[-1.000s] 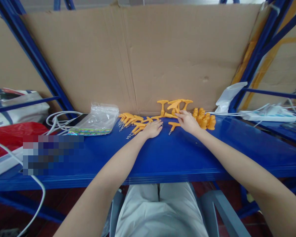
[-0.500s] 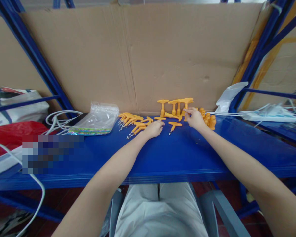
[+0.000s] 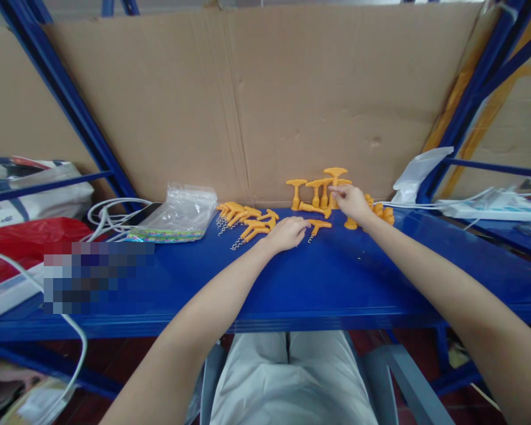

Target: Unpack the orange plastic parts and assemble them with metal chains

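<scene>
My left hand (image 3: 287,233) rests low over the table, its fingers curled, with the fingertips at the left end of the handle of a yellow T-handled corkscrew (image 3: 320,225). That corkscrew lies with its metal spiral bare. Farther back, my right hand (image 3: 352,202) pinches another yellow corkscrew (image 3: 335,172), upright and higher than its neighbours; my fingers partly hide its shaft. Beside it stand several sheathed corkscrews (image 3: 296,192), and one more lies on its side (image 3: 310,208). Left of my left hand lies a pile of corkscrews (image 3: 236,212) with bare spirals.
Several yellow sleeves (image 3: 384,213) stand behind my right wrist. Clear plastic bags (image 3: 183,215) and white cables (image 3: 98,212) lie at left on the blue table (image 3: 194,283). A cardboard sheet (image 3: 159,106) closes off the back. A power strip (image 3: 491,208) sits at right.
My left hand has moved right to the end of the lying corkscrew's handle. My right hand has raised its corkscrew a little above the standing ones.
</scene>
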Available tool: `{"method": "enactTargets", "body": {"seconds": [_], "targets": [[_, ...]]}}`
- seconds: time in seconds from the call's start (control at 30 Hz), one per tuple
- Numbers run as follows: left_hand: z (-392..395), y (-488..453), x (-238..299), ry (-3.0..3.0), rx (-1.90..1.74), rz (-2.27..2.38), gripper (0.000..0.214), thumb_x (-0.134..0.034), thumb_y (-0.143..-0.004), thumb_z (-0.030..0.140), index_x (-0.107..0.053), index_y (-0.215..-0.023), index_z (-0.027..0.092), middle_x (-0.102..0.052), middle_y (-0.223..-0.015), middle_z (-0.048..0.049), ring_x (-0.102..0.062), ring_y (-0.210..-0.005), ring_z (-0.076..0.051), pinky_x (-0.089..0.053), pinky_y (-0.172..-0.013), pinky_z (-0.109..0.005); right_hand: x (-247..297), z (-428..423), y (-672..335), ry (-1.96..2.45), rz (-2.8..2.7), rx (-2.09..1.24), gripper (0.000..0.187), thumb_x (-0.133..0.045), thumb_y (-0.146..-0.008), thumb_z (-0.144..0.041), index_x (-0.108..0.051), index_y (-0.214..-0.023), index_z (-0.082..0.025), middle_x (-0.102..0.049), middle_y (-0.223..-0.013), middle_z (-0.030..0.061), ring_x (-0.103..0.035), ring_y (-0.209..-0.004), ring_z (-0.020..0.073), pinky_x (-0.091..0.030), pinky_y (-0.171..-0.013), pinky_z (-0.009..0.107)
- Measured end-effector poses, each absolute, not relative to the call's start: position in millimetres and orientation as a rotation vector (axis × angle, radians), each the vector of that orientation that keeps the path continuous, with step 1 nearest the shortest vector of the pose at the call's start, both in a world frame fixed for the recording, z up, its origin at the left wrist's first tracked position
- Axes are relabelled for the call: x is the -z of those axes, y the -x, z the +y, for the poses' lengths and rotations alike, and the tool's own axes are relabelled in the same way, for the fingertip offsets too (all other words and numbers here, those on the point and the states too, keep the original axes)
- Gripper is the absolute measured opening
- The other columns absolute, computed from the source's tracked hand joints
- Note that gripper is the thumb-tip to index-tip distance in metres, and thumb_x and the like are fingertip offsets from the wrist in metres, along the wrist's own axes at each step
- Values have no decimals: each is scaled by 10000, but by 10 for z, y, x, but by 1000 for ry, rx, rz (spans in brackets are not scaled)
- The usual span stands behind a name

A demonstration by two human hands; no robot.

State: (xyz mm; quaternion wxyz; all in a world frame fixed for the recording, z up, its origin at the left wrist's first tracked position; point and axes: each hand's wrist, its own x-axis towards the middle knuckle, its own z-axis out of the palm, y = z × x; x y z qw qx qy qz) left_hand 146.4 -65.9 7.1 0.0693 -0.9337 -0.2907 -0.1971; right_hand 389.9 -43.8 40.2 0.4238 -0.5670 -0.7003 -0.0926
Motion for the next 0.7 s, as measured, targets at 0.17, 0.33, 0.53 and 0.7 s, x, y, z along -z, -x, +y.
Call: {"method": "enactTargets", "body": {"seconds": [0.17, 0.33, 0.53, 0.7], "targets": [[-638, -1367, -110, 2724, 460, -1017, 355, -450, -947, 124, -728, -1165, 154, -726, -1126, -118, -684, -1092, -247, -537, -996, -409, -470, -266, -3531, 1386, -1879, 242, 355, -511, -932, -151, -774, -1170, -164, -757, -1153, 111, -686, -1114, 250, -507, -1037, 418], [-559, -1286, -75, 2762, 398, -1075, 377, -419, -1001, 223, -703, -1247, 193, -714, -1197, -88, -685, -1104, -215, -524, -1009, -362, -423, -47, -3108, 1402, -2006, 196, 391, -499, -947, -109, -720, -1270, -115, -704, -1272, 156, -645, -1214, 250, -464, -1095, 385], [-507, -1275, -43, 2798, 392, -1072, 388, -415, -1007, 253, -694, -1267, 177, -711, -1199, -104, -684, -1101, -215, -521, -997, -338, -314, 152, -2790, 1493, -2088, 180, 445, -476, -947, -92, -667, -1348, -114, -638, -1357, 169, -625, -1244, 258, -468, -1092, 370], [-482, -1269, -22, 2826, 438, -1029, 371, -413, -1003, 253, -708, -1221, 196, -714, -1172, -82, -673, -1101, -205, -514, -1010, -343, -275, 208, -2705, 1635, -2136, 160, 486, -457, -962, -93, -614, -1420, -138, -575, -1421, 175, -621, -1249, 269, -462, -1092, 353]]}}
